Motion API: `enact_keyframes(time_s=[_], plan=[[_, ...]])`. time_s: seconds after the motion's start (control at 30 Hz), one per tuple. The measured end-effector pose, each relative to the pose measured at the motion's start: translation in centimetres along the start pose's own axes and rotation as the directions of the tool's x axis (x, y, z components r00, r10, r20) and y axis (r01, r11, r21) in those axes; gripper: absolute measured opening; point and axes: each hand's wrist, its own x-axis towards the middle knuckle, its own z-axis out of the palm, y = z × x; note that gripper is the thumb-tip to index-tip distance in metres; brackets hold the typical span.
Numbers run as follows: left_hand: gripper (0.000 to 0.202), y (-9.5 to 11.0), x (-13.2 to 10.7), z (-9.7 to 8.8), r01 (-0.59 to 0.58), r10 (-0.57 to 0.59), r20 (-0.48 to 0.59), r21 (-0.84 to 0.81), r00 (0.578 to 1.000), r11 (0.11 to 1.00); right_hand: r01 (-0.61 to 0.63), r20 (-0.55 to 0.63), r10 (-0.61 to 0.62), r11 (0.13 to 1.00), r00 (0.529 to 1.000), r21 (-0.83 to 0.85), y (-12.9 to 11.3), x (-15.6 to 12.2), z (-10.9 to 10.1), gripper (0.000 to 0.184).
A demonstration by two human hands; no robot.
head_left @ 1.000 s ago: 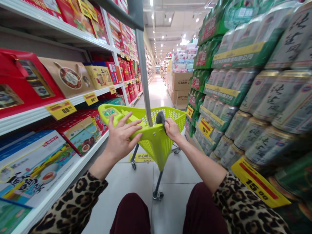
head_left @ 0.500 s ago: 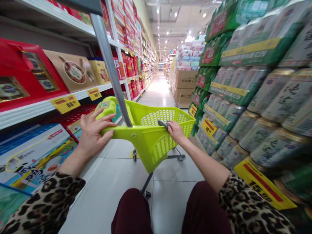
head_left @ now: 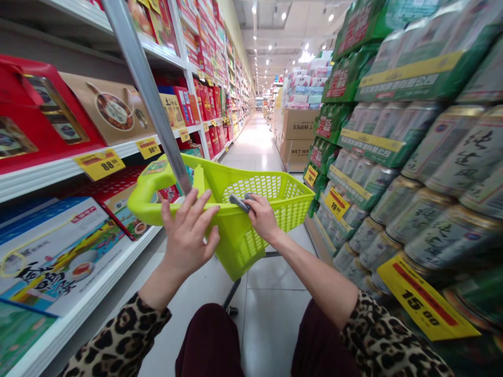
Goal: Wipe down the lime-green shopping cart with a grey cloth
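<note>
A lime-green plastic shopping trolley basket [head_left: 255, 188] with a mesh wall stands in front of me on small castors. My left hand [head_left: 187, 235] lies with spread fingers against its near rim, not closed round it. My right hand [head_left: 262, 217] is closed on a grey grip [head_left: 239, 203] at the basket's middle. A metal pole [head_left: 143, 84] rises from the basket past my left hand. Both forearms come out of leopard-print sleeves [head_left: 121, 340]. The basket's lower frame is mostly hidden behind it.
Along the left, white shelves [head_left: 78, 162] carry boxed gift sets with yellow price tags. Stacked green-wrapped can packs [head_left: 412, 157] wall the right side, with cartons of wet wipes [head_left: 296, 139] further on. A tiled aisle [head_left: 255, 141] runs ahead. My dark red trouser legs [head_left: 208, 345] show below.
The basket has swung, its left end moving left and its grip turning. My left hand has shifted onto the near rim with its fingers raised. My right hand has moved left with the grip.
</note>
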Motion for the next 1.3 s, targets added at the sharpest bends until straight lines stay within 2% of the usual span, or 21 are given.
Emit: enact_keyframes(time_s=[0.1,0.17,0.23,0.3,0.37,0.43,0.57,0.7,0.8,0.97,1.07,1.13,1.3], plan=[[0.043,1.4,0.7,1.9,-0.04,0.042,0.151,-0.019,0.988,0.999,0.06,-0.007,-0.06,0.998,0.998,-0.032,-0.7,0.0,0.4,0.034],[0.048,1.7,1.3,3.1,0.023,-0.03,0.247,0.033,0.969,0.999,0.109,0.017,-0.109,0.994,0.994,-0.024,-1.6,0.2,1.1,0.036],[0.051,1.7,1.7,4.0,0.088,-0.118,0.31,0.108,0.943,0.99,0.101,0.05,-0.099,0.994,0.994,-0.039,-1.9,0.4,1.6,0.039],[0.053,1.4,1.8,4.3,0.092,-0.136,0.354,0.139,0.925,0.986,0.083,0.104,-0.075,0.994,0.992,-0.07,-1.1,0.6,1.6,0.04],[0.051,1.0,1.7,4.1,0.042,-0.085,0.384,0.118,0.919,0.992,0.097,0.168,-0.079,0.99,0.983,-0.099,0.7,0.4,0.9,0.039],[0.048,0.7,1.4,3.8,-0.009,-0.031,0.394,0.098,0.919,0.995,0.1,0.221,-0.068,0.986,0.973,-0.136,3.1,0.1,-0.4,0.039],[0.043,-0.1,0.9,3.3,-0.024,-0.014,0.384,0.094,0.923,0.995,-0.005,0.258,0.077,0.963,0.963,-0.268,7.6,-0.7,-3.7,0.038],[0.039,-1.0,0.4,3.1,-0.016,-0.013,0.367,0.075,0.93,0.997,0.024,0.333,0.081,0.954,0.939,-0.3,9.8,-1.4,-5.7,0.036],[0.037,-1.7,-0.3,2.5,-0.014,-0.01,0.352,0.066,0.936,0.998,-0.004,0.283,0.103,0.944,0.954,-0.33,11.1,-2.5,-7.1,0.037],[0.031,-3.0,-1.5,1.5,0.019,-0.035,0.289,0.056,0.957,0.998,-0.115,0.183,0.207,0.903,0.961,-0.414,13.8,-5.1,-11.1,0.034],[0.028,-3.6,-2.0,1.2,0.037,-0.052,0.253,0.063,0.966,0.997,-0.122,0.185,0.216,0.899,0.959,-0.421,13.8,-6.1,-12.5,0.031],[0.029,-3.9,-2.2,1.0,0.044,-0.058,0.253,0.06,0.966,0.997,-0.126,0.183,0.221,0.898,0.958,-0.421,12.9,-6.3,-12.4,0.029],[0.033,-4.3,-2.4,0.8,0.038,-0.05,0.264,0.051,0.963,0.998,-0.107,0.209,0.2,0.916,0.957,-0.385,8.5,-5.2,-9.3,0.03]])
